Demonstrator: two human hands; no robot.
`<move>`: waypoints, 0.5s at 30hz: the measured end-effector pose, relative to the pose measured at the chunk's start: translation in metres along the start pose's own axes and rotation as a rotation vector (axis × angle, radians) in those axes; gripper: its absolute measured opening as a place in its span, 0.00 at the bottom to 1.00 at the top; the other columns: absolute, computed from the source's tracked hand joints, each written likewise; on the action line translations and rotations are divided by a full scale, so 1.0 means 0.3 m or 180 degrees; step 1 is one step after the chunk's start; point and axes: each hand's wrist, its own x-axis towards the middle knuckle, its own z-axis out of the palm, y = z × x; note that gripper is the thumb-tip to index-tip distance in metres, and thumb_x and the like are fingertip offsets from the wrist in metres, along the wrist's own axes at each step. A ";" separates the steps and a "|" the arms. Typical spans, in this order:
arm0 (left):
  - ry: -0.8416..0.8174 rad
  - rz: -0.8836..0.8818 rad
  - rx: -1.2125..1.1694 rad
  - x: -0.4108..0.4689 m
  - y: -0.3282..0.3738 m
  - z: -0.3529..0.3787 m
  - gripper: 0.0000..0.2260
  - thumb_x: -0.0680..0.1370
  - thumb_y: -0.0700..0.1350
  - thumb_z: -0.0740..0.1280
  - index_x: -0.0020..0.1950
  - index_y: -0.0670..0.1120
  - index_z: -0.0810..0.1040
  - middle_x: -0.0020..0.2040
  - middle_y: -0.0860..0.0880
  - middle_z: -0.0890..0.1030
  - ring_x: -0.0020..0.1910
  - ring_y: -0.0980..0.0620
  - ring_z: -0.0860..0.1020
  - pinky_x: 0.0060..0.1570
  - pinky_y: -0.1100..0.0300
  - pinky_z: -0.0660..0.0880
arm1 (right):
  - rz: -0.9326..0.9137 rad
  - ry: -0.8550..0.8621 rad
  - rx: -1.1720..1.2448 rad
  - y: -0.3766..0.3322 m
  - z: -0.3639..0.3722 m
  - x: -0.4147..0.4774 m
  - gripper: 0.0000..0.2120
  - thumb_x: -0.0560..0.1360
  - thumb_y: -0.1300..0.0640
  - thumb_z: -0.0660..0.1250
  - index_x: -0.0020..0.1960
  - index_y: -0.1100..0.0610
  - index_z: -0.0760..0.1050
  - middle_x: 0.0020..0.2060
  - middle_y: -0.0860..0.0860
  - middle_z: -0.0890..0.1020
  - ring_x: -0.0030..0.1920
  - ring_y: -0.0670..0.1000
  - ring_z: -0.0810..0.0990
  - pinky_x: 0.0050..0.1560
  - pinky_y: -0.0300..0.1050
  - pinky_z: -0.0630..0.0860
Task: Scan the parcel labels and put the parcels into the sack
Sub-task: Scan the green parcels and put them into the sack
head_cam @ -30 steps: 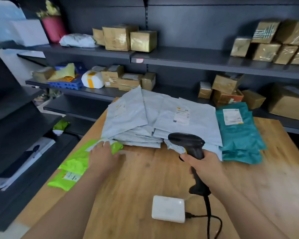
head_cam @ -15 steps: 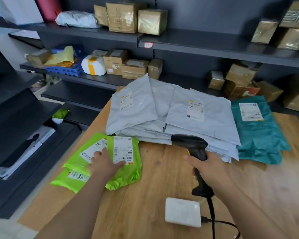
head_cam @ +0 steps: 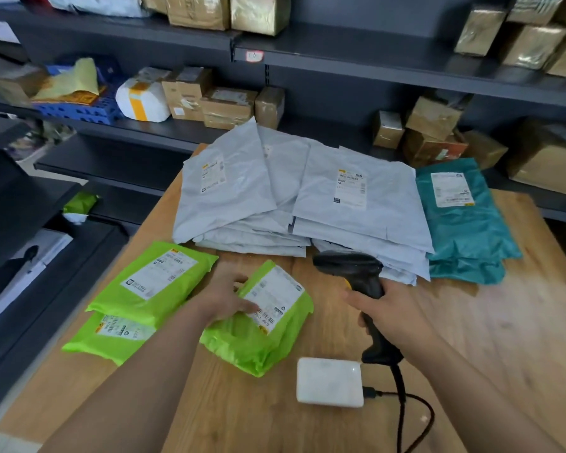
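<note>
My left hand [head_cam: 224, 297] holds a lime-green parcel [head_cam: 258, 335] by its upper left edge, thumb on its white label, over the wooden table [head_cam: 490, 338]. My right hand [head_cam: 394, 317] grips a black barcode scanner [head_cam: 356, 273], whose head points left toward that parcel. Two more green parcels [head_cam: 151, 282] lie stacked at the table's left edge. Behind them is a pile of grey mailer parcels [head_cam: 307, 197], and teal parcels [head_cam: 461, 220] lie to its right. No sack is in view.
A white box [head_cam: 329, 382] with a black cable sits on the table near my right forearm. Dark shelves [head_cam: 356, 57] behind hold several taped cardboard boxes [head_cam: 226, 106]. A dark rack stands on the left, with a gap down to the floor.
My left hand has pulled one green parcel off the green stack and moved it right, toward the scanner. The view has tilted down and moved closer to the table.
</note>
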 end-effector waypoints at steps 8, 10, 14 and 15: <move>0.1478 0.0364 0.1386 -0.012 0.034 -0.001 0.29 0.73 0.49 0.72 0.71 0.45 0.68 0.69 0.44 0.71 0.68 0.44 0.69 0.65 0.51 0.68 | -0.0001 -0.0011 -0.0129 0.038 -0.005 -0.004 0.13 0.72 0.53 0.73 0.46 0.63 0.76 0.27 0.56 0.77 0.24 0.47 0.75 0.27 0.41 0.72; 0.1755 -0.0372 0.1034 -0.061 0.018 0.040 0.33 0.72 0.56 0.71 0.69 0.40 0.65 0.66 0.40 0.69 0.66 0.40 0.68 0.62 0.48 0.68 | 0.0007 -0.0013 -0.0137 0.043 -0.001 -0.003 0.13 0.72 0.53 0.73 0.46 0.62 0.76 0.27 0.55 0.77 0.26 0.48 0.75 0.28 0.41 0.73; 0.0856 -0.1459 -0.0592 -0.091 -0.024 0.148 0.41 0.68 0.66 0.71 0.72 0.45 0.64 0.64 0.41 0.71 0.58 0.40 0.74 0.52 0.48 0.76 | -0.0017 -0.0025 -0.0158 0.043 0.007 -0.001 0.12 0.72 0.53 0.72 0.47 0.61 0.77 0.28 0.56 0.78 0.24 0.47 0.74 0.27 0.41 0.73; 0.0747 -0.1685 -0.1368 -0.081 -0.023 0.168 0.41 0.65 0.67 0.72 0.71 0.47 0.67 0.62 0.43 0.73 0.52 0.41 0.76 0.46 0.49 0.78 | -0.0022 -0.0025 -0.0154 0.043 0.008 -0.001 0.12 0.72 0.53 0.72 0.47 0.61 0.77 0.29 0.56 0.78 0.24 0.46 0.74 0.27 0.40 0.73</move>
